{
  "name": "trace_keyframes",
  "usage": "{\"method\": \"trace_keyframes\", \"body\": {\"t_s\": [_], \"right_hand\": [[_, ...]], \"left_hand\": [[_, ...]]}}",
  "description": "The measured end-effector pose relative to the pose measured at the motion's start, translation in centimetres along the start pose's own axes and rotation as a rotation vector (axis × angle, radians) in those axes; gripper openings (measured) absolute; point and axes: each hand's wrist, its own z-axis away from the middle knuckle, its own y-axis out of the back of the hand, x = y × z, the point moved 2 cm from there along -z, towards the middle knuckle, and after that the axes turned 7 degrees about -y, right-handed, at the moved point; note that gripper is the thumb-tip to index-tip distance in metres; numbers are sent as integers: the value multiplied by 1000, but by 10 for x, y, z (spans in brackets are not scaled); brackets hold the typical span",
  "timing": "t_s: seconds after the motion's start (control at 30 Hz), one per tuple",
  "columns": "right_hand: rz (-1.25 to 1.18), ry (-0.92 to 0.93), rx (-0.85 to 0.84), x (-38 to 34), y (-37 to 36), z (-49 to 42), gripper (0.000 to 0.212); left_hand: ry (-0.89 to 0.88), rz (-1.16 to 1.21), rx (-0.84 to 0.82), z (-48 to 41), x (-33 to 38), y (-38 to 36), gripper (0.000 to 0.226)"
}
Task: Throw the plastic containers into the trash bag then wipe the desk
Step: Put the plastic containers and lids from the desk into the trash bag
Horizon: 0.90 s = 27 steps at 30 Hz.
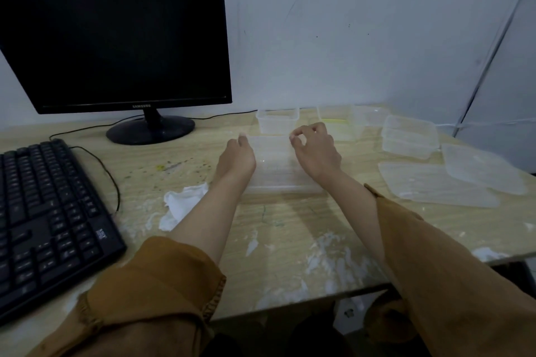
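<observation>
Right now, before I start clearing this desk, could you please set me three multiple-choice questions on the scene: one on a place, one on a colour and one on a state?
1. Where does the crumpled white cloth lie?
A. On the desk, between the keyboard and the left forearm
B. Inside a container
C. On the monitor's stand

2. What colour is the keyboard?
A. White
B. Black
C. Red

3. How are the right hand and its fingers placed?
A. Flat on the keyboard
B. Gripping the cloth
C. Curled at the far rim of the clear container

Answers:
1 A: the cloth lies right of the keyboard, against the forearm.
2 B: its keys and frame are black.
3 C: thumb and fingers pinch together at the container's far right corner.
</observation>
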Motion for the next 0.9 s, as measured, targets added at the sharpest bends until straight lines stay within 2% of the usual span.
{"method": "trace_keyframes", "body": {"t_s": [0.1,0.2,0.27,0.43,0.57,0.9], "right_hand": [[-151,-123,58,5,5,1,25],[-387,-358,-42,15,7,0,49],[-482,-440,-109,20,7,2,62],[-521,-392,-34,22,6,10,71],[-533,-390,-55,20,9,16,67],[-531,-306,-13,33,37,55,77]], "left_hand": [[-32,156,47,6,-2,0,50],[26,394,36,8,-1,3,42],[33,440,30,10,-2,5,41],[-38,418,67,19,-1,8,38],[-57,394,82,28,-1,11,37],[-93,422,67,72,3,10,41]]}}
